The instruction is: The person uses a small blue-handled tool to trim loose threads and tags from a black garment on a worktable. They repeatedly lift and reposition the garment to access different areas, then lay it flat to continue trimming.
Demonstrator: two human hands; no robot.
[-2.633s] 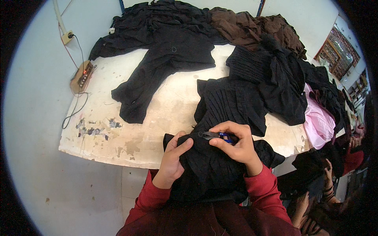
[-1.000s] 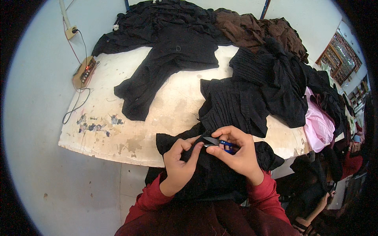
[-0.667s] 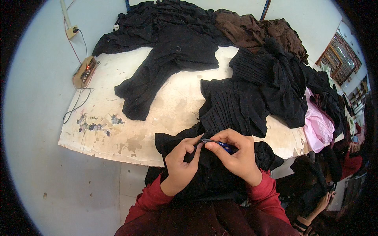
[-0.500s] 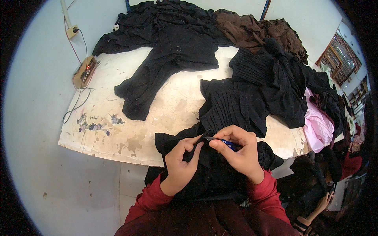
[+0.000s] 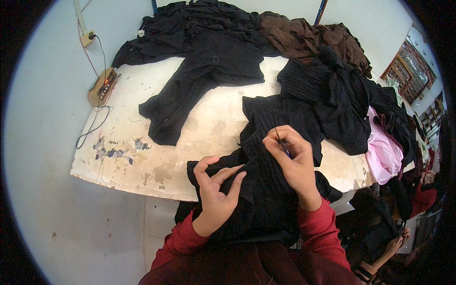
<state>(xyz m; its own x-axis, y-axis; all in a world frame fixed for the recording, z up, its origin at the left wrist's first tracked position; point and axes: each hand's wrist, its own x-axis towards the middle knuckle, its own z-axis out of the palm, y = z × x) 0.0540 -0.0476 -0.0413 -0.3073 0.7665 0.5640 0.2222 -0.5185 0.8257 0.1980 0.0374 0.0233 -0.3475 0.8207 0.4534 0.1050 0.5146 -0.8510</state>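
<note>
A black pleated garment lies over the table's near edge and hangs down in front of me. My left hand pinches a fold of it between fingertips and thumb, with the index finger raised. My right hand is closed around small thread snips. Their blue handle is partly hidden in the palm, and the thin blade points up and away. The snips are above the pleated cloth, apart from the fold in my left hand.
On the worn white table lie a black garment piece, a black heap and brown cloth behind. Pink cloth hangs at right. A power strip sits at left. Another person's hand shows lower right.
My right hand has moved up and right with the snips, away from the fold. My left index finger has lifted; that hand keeps its place on the cloth.
</note>
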